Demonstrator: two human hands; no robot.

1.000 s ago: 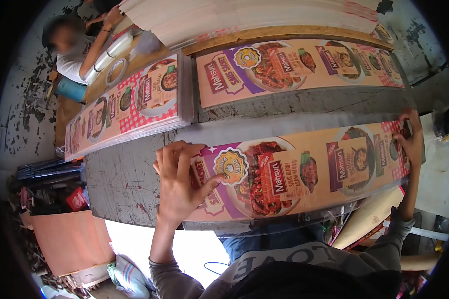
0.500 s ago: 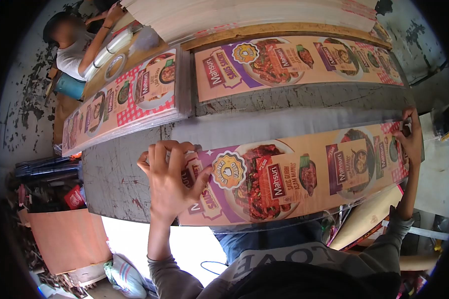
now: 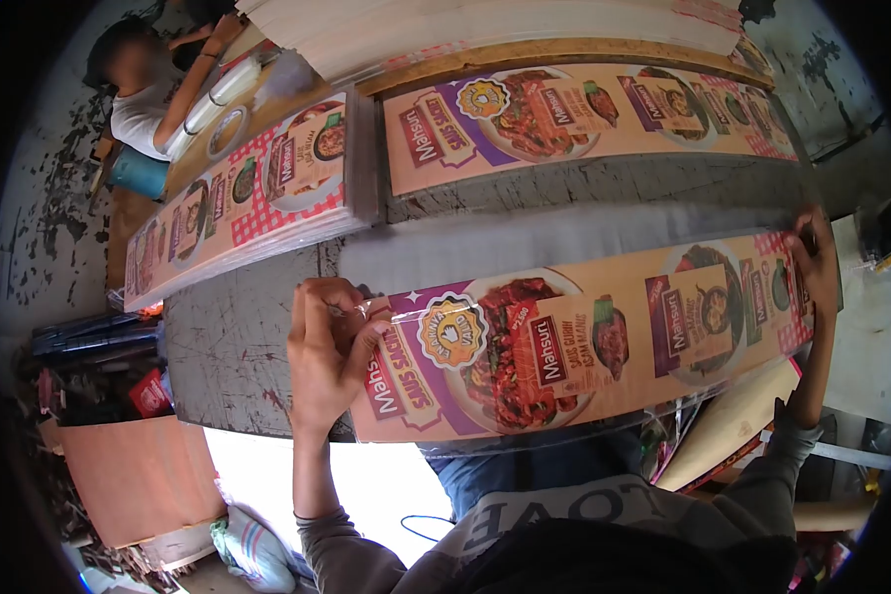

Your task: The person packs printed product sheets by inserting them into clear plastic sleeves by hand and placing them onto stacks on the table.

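Note:
A long printed banner (image 3: 604,337) with food pictures and "Mahsuri" lettering lies near the front edge of the grey table, in clear plastic. My left hand (image 3: 329,346) pinches its left end, thumb on top and fingers curled at the edge. At the far right end my right hand (image 3: 814,267) grips the banner's edge between thumb and fingers. A translucent plastic sheet (image 3: 525,240) spreads just behind the banner. Farther back lies another such banner (image 3: 584,124). To the left is a thick stack of plastic-covered banners (image 3: 247,203).
The scratched grey table (image 3: 238,346) has a wooden strip (image 3: 564,53) at its back, with a large pale stack (image 3: 505,25) beyond. A person (image 3: 144,104) sits at the upper left near a tape roll (image 3: 228,132). A brown board (image 3: 144,480) stands at lower left.
My left hand has moved left from over the banner's print to its left end, uncovering more lettering. My right hand stays at the right end.

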